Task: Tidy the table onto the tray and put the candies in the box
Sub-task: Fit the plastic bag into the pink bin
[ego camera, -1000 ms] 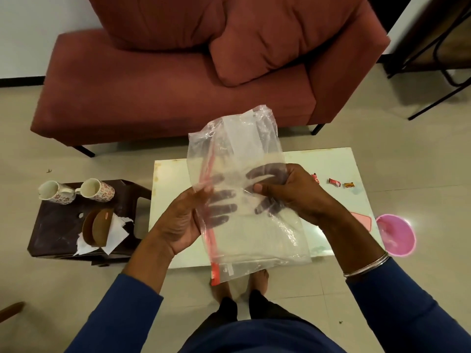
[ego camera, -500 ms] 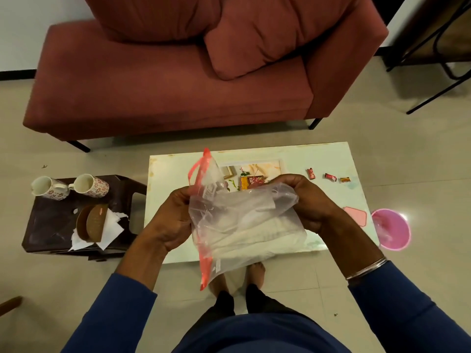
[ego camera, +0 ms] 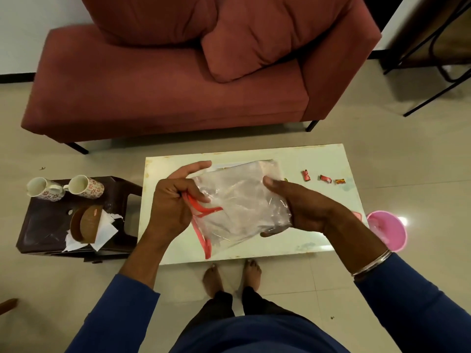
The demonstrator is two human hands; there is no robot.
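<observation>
Folding plastic bag (ego camera: 239, 205) down: a second ago held upright and spread, now bunched low over worktop (ego camera: 318, 240). Left hand (ego camera: 173, 207) pinches red zip strip; right hand (ego camera: 303, 207) clasps bag's far side, palm inward. Three candies (ego camera: 323, 178) lie beyond right grip, untouched; candy step likely pending.

A home living room: a red sofa (ego camera: 178, 80) with loose cushions (ego camera: 257, 39) stands at 12 o'clock, a low white coffee table (ego camera: 328, 159) before it on tiled floor, patterned mugs (ego camera: 86, 187) on a dark side table (ego camera: 43, 230) at 9 o'clock.
</observation>
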